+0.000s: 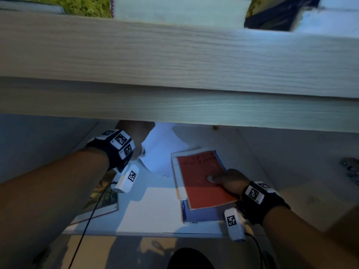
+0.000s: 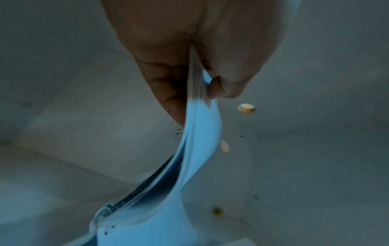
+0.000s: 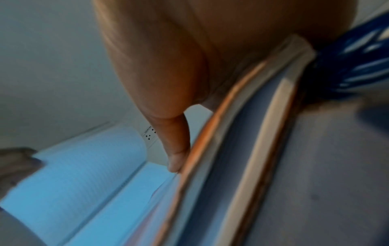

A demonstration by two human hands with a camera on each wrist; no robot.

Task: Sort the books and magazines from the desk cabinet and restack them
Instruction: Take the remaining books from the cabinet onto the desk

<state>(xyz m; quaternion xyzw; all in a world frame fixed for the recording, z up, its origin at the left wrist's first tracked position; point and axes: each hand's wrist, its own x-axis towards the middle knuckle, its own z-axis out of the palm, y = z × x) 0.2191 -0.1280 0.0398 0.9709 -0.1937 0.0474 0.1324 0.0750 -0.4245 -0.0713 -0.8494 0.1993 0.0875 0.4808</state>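
Observation:
Inside the cabinet my left hand pinches the edge of a white magazine between thumb and fingers, and its pages bend upward. My right hand grips a small stack of books; its thumb lies on the red book on top, with a white book and a blue book beneath. The other right fingers are hidden under the stack. A picture-covered book lies flat below my left forearm.
The desk's wooden front panel spans the view above the cabinet opening and hides its back. The white cabinet floor has a front edge near me. A metal hinge sits on the right wall. Dark objects lie on the desktop.

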